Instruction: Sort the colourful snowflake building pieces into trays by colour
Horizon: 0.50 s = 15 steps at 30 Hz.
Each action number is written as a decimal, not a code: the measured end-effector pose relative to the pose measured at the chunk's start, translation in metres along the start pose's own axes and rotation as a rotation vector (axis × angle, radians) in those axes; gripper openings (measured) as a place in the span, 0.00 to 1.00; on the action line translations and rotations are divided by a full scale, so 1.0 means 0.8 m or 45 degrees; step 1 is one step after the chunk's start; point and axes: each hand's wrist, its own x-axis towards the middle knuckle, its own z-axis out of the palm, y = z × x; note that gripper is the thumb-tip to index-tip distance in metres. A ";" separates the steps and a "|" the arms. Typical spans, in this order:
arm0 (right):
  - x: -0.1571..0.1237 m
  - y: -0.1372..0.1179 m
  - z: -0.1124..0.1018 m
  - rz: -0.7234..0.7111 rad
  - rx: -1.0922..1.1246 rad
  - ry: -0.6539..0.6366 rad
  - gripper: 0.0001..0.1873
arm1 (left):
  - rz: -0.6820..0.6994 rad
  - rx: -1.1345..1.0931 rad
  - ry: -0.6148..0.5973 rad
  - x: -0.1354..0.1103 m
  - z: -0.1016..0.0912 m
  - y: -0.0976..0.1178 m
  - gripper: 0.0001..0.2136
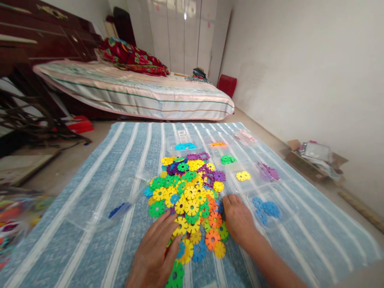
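A heap of flat plastic snowflake discs (189,196) in yellow, green, orange, blue and purple lies on a blue striped mat (90,224). My left hand (156,252) rests flat on the near left edge of the heap, fingers stretched over yellow discs. My right hand (238,220) lies palm down at the heap's right edge, fingers curled toward the discs. Clear shallow containers around the heap hold sorted discs: dark blue (265,209), yellow (243,175), purple (268,172), green (228,159), orange (218,144), light blue (184,146) and one blue disc (119,209).
A mattress (135,94) with a red blanket lies beyond the mat. Dark wooden furniture (36,40) stands at the left. A cardboard box (312,160) sits by the right wall and a red bin (227,85) in the far corner.
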 end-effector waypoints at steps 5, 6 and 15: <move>-0.002 -0.001 0.004 -0.017 -0.023 -0.017 0.12 | -0.012 -0.014 -0.005 -0.002 0.000 0.000 0.12; -0.002 -0.001 0.005 -0.020 -0.025 -0.013 0.12 | -0.012 -0.012 -0.002 -0.001 0.000 0.001 0.12; -0.006 0.001 0.003 -0.037 -0.041 0.051 0.24 | 0.015 0.028 0.013 -0.001 0.002 -0.001 0.12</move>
